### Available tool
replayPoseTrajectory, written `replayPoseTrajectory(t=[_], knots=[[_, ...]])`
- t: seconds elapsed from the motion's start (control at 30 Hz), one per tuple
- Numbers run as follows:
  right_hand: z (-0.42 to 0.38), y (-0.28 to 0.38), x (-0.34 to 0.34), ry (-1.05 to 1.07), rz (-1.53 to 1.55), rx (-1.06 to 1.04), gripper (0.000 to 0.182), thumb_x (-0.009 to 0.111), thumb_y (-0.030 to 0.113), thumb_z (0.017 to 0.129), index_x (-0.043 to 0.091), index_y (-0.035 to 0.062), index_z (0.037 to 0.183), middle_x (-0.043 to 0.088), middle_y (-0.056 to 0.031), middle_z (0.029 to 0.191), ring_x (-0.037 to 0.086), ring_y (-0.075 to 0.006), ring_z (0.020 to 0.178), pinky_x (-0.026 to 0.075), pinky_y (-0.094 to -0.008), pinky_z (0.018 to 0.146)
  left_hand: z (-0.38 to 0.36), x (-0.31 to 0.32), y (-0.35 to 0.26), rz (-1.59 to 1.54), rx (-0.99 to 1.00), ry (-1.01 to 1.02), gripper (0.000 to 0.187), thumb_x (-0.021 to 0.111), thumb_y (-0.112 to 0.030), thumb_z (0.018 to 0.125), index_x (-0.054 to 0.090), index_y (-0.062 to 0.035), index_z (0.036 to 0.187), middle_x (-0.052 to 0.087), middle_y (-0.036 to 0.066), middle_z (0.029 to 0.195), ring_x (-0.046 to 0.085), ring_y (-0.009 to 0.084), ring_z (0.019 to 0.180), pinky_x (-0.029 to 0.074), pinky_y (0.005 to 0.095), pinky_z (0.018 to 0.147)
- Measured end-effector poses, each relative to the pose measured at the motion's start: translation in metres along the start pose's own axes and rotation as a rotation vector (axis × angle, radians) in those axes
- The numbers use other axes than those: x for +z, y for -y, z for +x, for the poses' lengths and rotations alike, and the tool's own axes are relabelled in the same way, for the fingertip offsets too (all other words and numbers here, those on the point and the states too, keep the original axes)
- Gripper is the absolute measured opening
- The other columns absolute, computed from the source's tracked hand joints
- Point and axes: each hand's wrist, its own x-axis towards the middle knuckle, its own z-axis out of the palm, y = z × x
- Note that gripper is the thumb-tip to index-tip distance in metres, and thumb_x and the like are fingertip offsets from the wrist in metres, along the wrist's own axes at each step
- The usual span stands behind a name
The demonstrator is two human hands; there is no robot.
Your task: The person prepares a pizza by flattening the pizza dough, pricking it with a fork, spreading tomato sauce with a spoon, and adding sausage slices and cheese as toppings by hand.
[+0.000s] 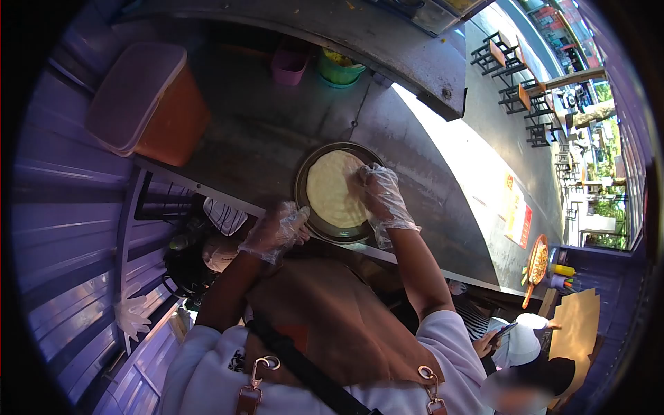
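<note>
A round dark pan point(302, 181) lies on the metal counter, with a flat disc of pale dough point(333, 185) inside it. My left hand point(280, 227), in a clear plastic glove, is curled at the pan's near left rim and appears to grip it. Also gloved, my right hand point(384, 199) reaches over the right rim, its bent fingers pressed together on the dough's right edge. The fingertips of the right hand are partly hidden by the glove and the shadow.
An orange-filled plastic tub point(171, 121) stands at the left of the metal counter point(256, 131). A green bowl point(339, 69) and a pink container point(289, 66) sit at the back. A pizza on a wooden board point(537, 266) is at far right, near a person holding a phone point(503, 332).
</note>
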Motion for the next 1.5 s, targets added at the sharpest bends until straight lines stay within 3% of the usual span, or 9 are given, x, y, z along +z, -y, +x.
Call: replayPoseTrajectory(t=[0.17,0.23,0.57,0.77,1.1,1.17,1.27,1.33,1.5], knots=[[0.008,-0.001,-0.002,0.050,0.022,0.066,0.025,0.065,0.025,0.084,0.069,0.0018,0.094,0.068,-0.0225,0.095,0.064,-0.0416,0.096,0.051,-0.0459,0.084,0.001,-0.001,0.005,-0.051,0.017,-0.022,0.025,0.062,-0.022,0.101,0.056,0.0004,0.093,0.066,0.010,0.071,0.068,0.0150,0.061,0.056,0.0267,0.053],[0.010,0.012,-0.014,0.069,0.039,0.170,0.024,0.063,0.023,0.085,0.070,0.0018,0.095,0.069,-0.0227,0.098,0.065,-0.0408,0.098,0.051,-0.0467,0.085,0.002,-0.003,0.003,0.052,0.005,0.007,0.026,0.063,-0.018,0.100,0.051,0.0012,0.113,0.066,0.012,0.077,0.069,0.0196,0.064,0.057,0.0283,0.055],[0.006,0.001,-0.028,0.070,0.453,0.378,0.021,0.067,0.016,0.079,0.072,0.0042,0.096,0.070,-0.0199,0.098,0.066,-0.0387,0.099,0.052,-0.0446,0.086,0.003,-0.002,0.000,0.062,-0.064,0.015,0.031,0.068,-0.021,0.097,0.052,0.0010,0.111,0.067,0.013,0.078,0.069,0.0198,0.066,0.056,0.0285,0.056],[0.001,-0.002,-0.010,0.034,0.026,-0.057,0.023,0.069,0.018,0.076,0.071,0.0053,0.095,0.068,-0.0203,0.092,0.065,-0.0381,0.092,0.050,-0.0459,0.083,-0.003,0.004,-0.006,0.069,-0.002,-0.044,0.023,0.064,-0.022,0.100,0.056,-0.0015,0.092,0.064,0.008,0.069,0.067,0.0151,0.060,0.055,0.0268,0.051],[0.009,-0.022,-0.007,0.053,0.155,0.110,0.022,0.062,0.021,0.086,0.069,0.0012,0.091,0.069,-0.0215,0.094,0.065,-0.0394,0.090,0.050,-0.0458,0.080,0.003,0.000,-0.004,0.159,-0.027,-0.005,0.029,0.065,-0.025,0.099,0.054,-0.0006,0.110,0.064,0.009,0.072,0.066,0.0170,0.062,0.055,0.0272,0.055],[0.007,-0.033,-0.009,-0.117,0.294,0.062,0.013,0.066,0.014,0.081,0.067,0.0026,0.086,0.065,-0.0182,0.087,0.064,-0.0371,0.084,0.051,-0.0405,0.077,0.000,0.000,-0.006,0.198,-0.030,-0.008,0.028,0.065,-0.025,0.099,0.055,-0.0014,0.109,0.064,0.008,0.072,0.066,0.0164,0.062,0.055,0.0279,0.055],[0.008,0.023,-0.059,0.059,0.603,0.435,0.017,0.065,0.018,0.089,0.071,0.0021,0.092,0.068,-0.0105,0.085,0.063,-0.0220,0.079,0.050,-0.0321,0.075,-0.010,0.001,-0.024,0.131,-0.087,-0.115,0.023,0.066,-0.023,0.097,0.062,-0.0015,0.100,0.064,0.007,0.073,0.065,0.0163,0.065,0.055,0.0298,0.058],[0.008,0.027,-0.044,0.130,0.808,0.436,0.032,0.059,0.028,0.097,0.071,-0.0015,0.100,0.071,-0.0069,0.087,0.064,-0.0157,0.080,0.050,-0.0320,0.078,-0.019,0.014,-0.057,1.076,0.380,-0.344,0.025,0.079,-0.021,0.086,0.066,-0.0021,0.096,0.069,0.008,0.076,0.068,0.0217,0.066,0.055,0.0332,0.063],[-0.001,0.072,-0.031,0.280,1.057,0.405,0.039,0.058,0.030,0.098,0.068,-0.0038,0.115,0.070,-0.0131,0.107,0.066,-0.0194,0.098,0.052,-0.0311,0.087,0.008,0.015,-0.062,0.813,0.858,-0.378,0.014,0.078,-0.007,0.084,0.070,-0.0003,0.095,0.071,0.009,0.085,0.070,0.0190,0.076,0.056,0.0314,0.072]])
